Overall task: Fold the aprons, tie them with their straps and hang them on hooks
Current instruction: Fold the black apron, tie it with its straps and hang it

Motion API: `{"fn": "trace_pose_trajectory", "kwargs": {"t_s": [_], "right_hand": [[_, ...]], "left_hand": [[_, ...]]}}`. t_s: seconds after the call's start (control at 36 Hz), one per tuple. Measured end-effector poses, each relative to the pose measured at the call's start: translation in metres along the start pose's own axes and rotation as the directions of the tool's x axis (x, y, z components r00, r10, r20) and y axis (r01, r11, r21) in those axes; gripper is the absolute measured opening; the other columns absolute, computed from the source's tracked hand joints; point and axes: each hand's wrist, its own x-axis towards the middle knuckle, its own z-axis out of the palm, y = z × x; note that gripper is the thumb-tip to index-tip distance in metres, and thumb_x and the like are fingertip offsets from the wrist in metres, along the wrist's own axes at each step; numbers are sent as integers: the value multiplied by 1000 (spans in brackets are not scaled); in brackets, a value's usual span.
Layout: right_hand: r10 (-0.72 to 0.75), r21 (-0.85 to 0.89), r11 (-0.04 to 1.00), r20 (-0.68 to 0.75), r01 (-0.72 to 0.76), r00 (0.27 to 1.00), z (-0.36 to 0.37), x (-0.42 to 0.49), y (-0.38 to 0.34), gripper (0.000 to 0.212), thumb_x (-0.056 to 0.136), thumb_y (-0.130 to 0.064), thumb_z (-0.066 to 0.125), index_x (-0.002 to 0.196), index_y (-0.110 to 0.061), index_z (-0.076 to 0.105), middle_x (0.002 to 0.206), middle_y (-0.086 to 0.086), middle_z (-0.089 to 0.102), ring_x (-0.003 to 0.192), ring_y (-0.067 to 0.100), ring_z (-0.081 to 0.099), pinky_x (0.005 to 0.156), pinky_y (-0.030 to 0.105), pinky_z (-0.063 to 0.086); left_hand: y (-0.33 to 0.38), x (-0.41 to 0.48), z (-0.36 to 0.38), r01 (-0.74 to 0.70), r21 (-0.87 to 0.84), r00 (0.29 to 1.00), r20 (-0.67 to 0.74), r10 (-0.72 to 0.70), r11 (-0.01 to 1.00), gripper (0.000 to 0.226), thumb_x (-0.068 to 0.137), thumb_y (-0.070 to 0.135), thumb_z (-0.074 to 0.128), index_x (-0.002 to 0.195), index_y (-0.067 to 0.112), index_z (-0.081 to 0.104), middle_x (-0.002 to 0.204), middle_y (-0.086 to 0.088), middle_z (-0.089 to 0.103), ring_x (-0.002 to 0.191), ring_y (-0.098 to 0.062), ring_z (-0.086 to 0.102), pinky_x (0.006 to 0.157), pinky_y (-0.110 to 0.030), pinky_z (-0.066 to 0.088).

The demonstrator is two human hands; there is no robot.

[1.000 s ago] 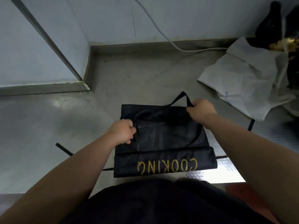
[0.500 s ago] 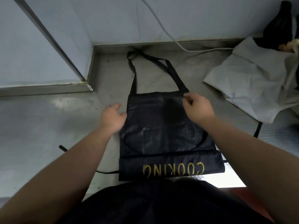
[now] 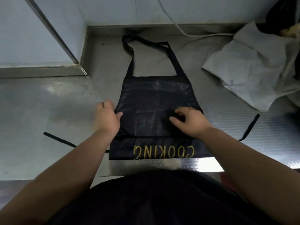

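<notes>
Now the black apron (image 3: 155,98) lies flat on the steel counter (image 3: 48,111), its folded COOKING hem nearest the person and its neck strap (image 3: 173,57) stretched away. The left grip (image 3: 106,119), blurred, sits at the apron's left edge with its thumb on the cloth. The right grip (image 3: 190,120) rests on the middle, fingers bent. Whether either pinches fabric cannot be told.

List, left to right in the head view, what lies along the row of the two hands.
Left strap end → left hand gripping the black apron's edge → right hand pinching the apron's cloth → right strap.
</notes>
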Motion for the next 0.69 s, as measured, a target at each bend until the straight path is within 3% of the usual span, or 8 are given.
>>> {"fn": "trace_pose_trajectory", "kwargs": {"t_s": [0.11, 0.22, 0.33, 0.44, 0.5, 0.58, 0.64, 0.69], "right_hand": [[-110, -101, 989, -11, 108, 994, -1, -20, 11, 51, 80, -56, 62, 114, -17, 59, 113, 3, 59, 104, 20, 56, 86, 28, 44], [-168, -235, 956, 59, 178, 984, 9, -39, 20, 39, 85, -49, 60, 106, -16, 58, 106, 3, 56, 99, 23, 56, 78, 31, 46], [-207, -308, 928, 44, 210, 977, 22, -50, 19, 29, 97, -36, 45, 112, -16, 59, 109, 5, 57, 100, 26, 57, 73, 29, 43], [-274, -315, 903, 107, 294, 956, 27, -58, 21, 28, 95, -22, 50, 119, -14, 64, 106, 11, 60, 91, 35, 62, 68, 29, 42], [-312, -285, 896, 143, 341, 939, 25, -63, 25, 44, 87, -45, 51, 109, -12, 70, 96, 9, 64, 77, 31, 66, 67, 33, 50], [-292, -405, 825, 289, 393, 912, 23, -68, 29, 92, 68, -79, 29, 132, -18, 54, 124, 6, 55, 105, 25, 59, 94, 38, 41], [-275, -439, 808, 309, 393, 910, 20, -67, 30, 97, 65, -80, 21, 138, -21, 46, 134, 6, 49, 116, 27, 52, 100, 40, 34], [-310, -418, 813, 276, 404, 910, 19, -64, 29, 86, 73, -73, 21, 132, -19, 55, 128, 6, 57, 110, 28, 59, 95, 40, 38]], "left_hand": [[4, -24, -3, -237, -53, 964, -136, 228, 970, 29, 91, 23, 58, 113, 5, 56, 114, -15, 53, 103, -30, 53, 80, -34, 42], [4, -54, 0, -480, -113, 876, -10, 482, 870, 30, 85, 35, 55, 104, 13, 63, 104, -4, 57, 93, -21, 58, 73, -30, 49], [-8, -80, 19, -606, -55, 787, 100, 608, 794, 34, 86, 39, 51, 101, 15, 69, 98, -2, 60, 89, -22, 58, 76, -37, 52], [-16, -94, 31, -612, -27, 786, 83, 612, 790, 32, 90, 26, 45, 104, 14, 72, 99, -2, 65, 93, -22, 58, 80, -43, 52], [-14, -97, 28, -614, -20, 784, 104, 612, 789, 35, 90, 32, 46, 108, 12, 70, 103, -3, 65, 97, -22, 60, 84, -45, 51], [-11, -101, 18, -592, 33, 780, 275, 562, 805, 71, 75, 69, 48, 124, 18, 59, 122, 1, 55, 114, -20, 50, 102, -43, 39], [-7, -98, 11, -592, 96, 756, 409, 511, 800, 91, 62, 80, 53, 134, 26, 46, 132, 6, 43, 124, -15, 38, 108, -38, 27], [-1, -91, 6, -603, 138, 742, 459, 489, 786, 86, 65, 70, 64, 136, 29, 41, 135, 9, 38, 126, -13, 35, 108, -36, 27]]}}
